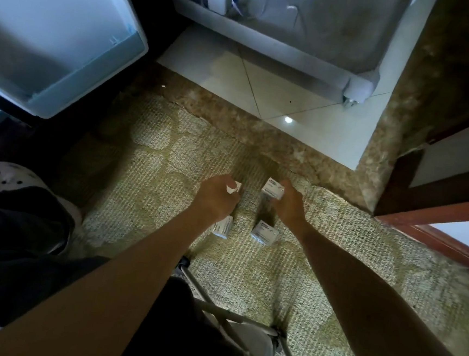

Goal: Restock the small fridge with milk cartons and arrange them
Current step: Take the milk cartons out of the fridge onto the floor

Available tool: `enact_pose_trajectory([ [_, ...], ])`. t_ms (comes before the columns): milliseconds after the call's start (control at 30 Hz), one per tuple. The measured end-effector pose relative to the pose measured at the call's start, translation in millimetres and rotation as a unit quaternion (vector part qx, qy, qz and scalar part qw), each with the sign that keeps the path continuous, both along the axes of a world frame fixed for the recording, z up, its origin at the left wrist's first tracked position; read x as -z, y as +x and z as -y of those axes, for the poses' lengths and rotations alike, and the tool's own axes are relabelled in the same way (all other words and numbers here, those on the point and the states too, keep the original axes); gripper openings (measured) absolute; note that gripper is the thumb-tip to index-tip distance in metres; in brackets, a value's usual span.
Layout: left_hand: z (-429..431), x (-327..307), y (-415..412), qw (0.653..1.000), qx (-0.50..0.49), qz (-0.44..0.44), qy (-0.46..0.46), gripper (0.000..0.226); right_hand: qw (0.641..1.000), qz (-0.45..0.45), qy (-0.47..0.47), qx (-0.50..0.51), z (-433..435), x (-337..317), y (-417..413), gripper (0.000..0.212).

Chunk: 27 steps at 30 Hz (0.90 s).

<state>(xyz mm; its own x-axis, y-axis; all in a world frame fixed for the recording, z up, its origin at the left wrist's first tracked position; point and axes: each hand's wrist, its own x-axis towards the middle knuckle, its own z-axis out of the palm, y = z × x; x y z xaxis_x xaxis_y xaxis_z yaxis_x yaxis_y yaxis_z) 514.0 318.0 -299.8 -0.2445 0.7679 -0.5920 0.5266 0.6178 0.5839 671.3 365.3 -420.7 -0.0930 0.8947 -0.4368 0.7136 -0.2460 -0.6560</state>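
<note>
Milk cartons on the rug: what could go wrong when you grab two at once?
1. Each hand takes a carton only by its top: the left hand on the far left carton, the right hand on the far right carton. One might slip.
2. Two more cartons, the near left carton and the near right carton, stand right under the forearms, so a careless lift could topple them.
3. The room is dim, so aim may suffer.
</note>
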Motion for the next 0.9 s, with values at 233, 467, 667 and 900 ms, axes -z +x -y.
enact_pose_trajectory([
  [233,0.1,-0.3,-1.3,1.0,-0.016,0.019,-0.014,0.025,0.996,0.079,-0.037,-0.009,-10.6,12.5,-4.4,0.058],
  [467,1.8,-17.4,-16.2,0.999,-0.043,0.006,0.008,0.027,0.978,0.192,0.004,-0.079,-16.8,-25.4,-27.6,0.067],
  [667,0.4,-67.8,-67.5,0.989,-0.104,-0.04,0.096,0.031,0.983,0.07,0.069,-0.154,-26.0,-104.4,-109.5,0.053],
  [900,25.5,-154.7,-184.4,0.922,-0.277,-0.119,0.242,0.029,0.95,-0.074,0.199,-0.231,-12.7,-228.3,-246.4,0.028],
])
